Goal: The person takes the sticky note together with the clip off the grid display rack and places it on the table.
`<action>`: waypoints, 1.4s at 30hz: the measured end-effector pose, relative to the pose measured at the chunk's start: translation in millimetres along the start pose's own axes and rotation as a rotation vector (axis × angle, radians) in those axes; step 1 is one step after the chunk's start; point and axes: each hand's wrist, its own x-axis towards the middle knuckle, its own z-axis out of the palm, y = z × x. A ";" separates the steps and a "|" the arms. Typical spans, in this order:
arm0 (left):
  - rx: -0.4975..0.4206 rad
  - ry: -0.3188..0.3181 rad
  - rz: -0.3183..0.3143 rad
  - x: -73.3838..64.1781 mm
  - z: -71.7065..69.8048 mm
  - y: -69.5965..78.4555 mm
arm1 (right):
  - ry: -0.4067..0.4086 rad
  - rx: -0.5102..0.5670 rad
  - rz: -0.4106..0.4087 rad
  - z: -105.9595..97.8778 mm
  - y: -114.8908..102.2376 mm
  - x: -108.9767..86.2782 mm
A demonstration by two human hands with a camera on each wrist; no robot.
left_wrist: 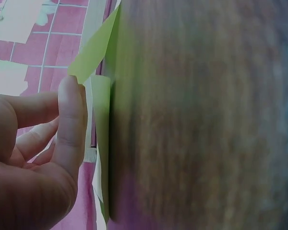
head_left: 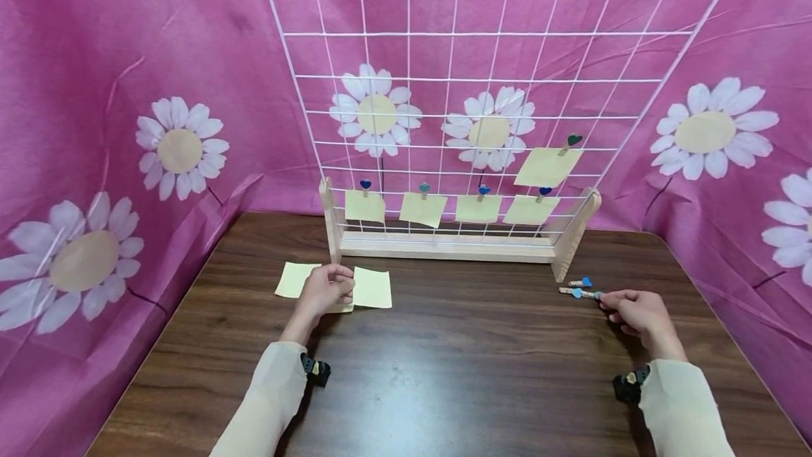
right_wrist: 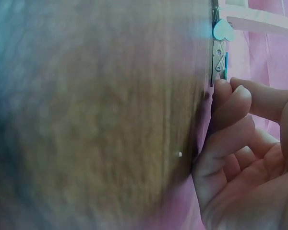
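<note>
My left hand (head_left: 322,291) pinches one yellow sticky note (head_left: 373,288) between thumb and finger. In the left wrist view that note (left_wrist: 95,50) stands tilted up from the tabletop. Other yellow notes (head_left: 295,279) lie under and beside this hand. At the right, my right hand (head_left: 639,312) pinches the end of a small wooden clothespin (head_left: 589,295) with a teal heart, low at the table. Touching or close to it lies a clothespin with a blue heart (head_left: 576,293); another blue-heart clothespin (head_left: 580,283) lies just behind. The right wrist view shows the fingertips at the pinched clothespin (right_wrist: 219,57).
A white wire grid (head_left: 457,80) stands in a wooden base (head_left: 444,247) at the back of the brown table (head_left: 406,372). Several yellow notes (head_left: 423,210) hang on it from heart clothespins, one note (head_left: 547,166) higher at the right. Pink flowered cloth (head_left: 254,90) surrounds the table.
</note>
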 end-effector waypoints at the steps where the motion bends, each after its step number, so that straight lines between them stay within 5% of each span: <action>1: 0.014 0.005 0.004 -0.4 -0.6 0.2 | 0.002 0.007 0.004 -0.2 -0.2 -0.4; 15: 0.041 0.037 0.087 -3.1 -1.6 13.6 | 0.188 0.024 -0.071 -11.9 -23.4 -14.7; 22: 0.022 0.018 0.134 -12.0 20.5 23.6 | 0.225 0.037 -0.189 -9.8 -43.6 -21.4; 29: -0.013 0.030 0.252 -16.8 44.0 40.1 | 0.277 -0.108 -0.349 -10.1 -64.8 -33.3; 37: 0.017 0.009 0.398 -10.0 65.0 69.5 | 0.301 0.011 -0.462 -10.1 -88.6 -38.2; 42: 0.048 -0.026 0.424 -7.7 74.6 85.4 | 0.291 0.045 -0.499 -11.6 -102.9 -38.9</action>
